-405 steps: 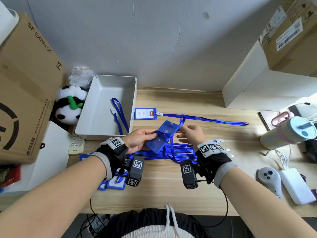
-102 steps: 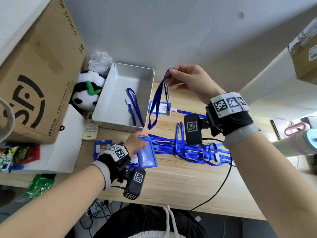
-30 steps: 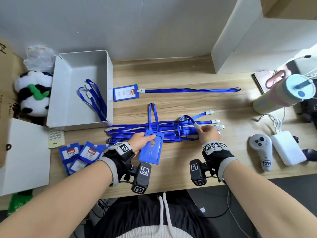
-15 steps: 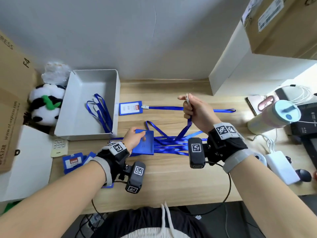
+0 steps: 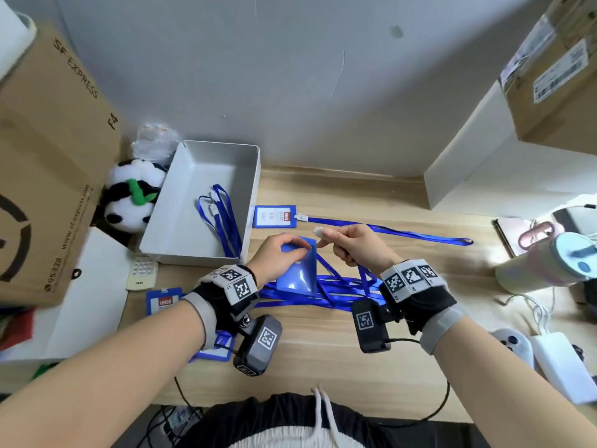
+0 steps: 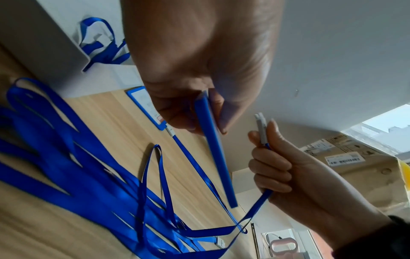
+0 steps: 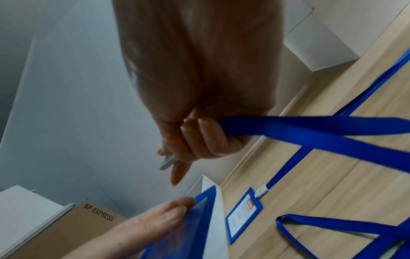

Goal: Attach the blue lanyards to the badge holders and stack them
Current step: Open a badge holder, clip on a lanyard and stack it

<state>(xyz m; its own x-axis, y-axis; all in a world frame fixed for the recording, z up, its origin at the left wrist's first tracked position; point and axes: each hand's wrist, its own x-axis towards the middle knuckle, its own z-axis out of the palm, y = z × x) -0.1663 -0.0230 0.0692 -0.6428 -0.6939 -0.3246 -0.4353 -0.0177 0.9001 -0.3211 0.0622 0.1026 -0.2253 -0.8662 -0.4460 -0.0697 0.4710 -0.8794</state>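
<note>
My left hand (image 5: 280, 253) grips a blue badge holder (image 5: 298, 271) by its top edge and holds it tilted above the desk; the left wrist view shows the holder (image 6: 216, 154) edge-on between thumb and fingers. My right hand (image 5: 353, 245) is curled round a blue lanyard (image 7: 310, 129), and its grey clip (image 5: 319, 231) sticks out by the thumb, a short gap from the holder's top. A finished badge holder with its lanyard (image 5: 274, 216) lies flat behind my hands. A pile of loose blue lanyards (image 5: 323, 291) lies under them.
A grey tray (image 5: 181, 221) with one lanyard stands at the left, a panda toy (image 5: 129, 195) and a cardboard box (image 5: 42, 176) beyond it. Spare badge holders (image 5: 163, 300) lie front left. A tumbler (image 5: 555, 266), a controller and a white charger are at the right.
My right hand came down and left with the lanyard clip toward the holder. My left hand lifted the badge holder off the pile and tilted it up to meet the clip.
</note>
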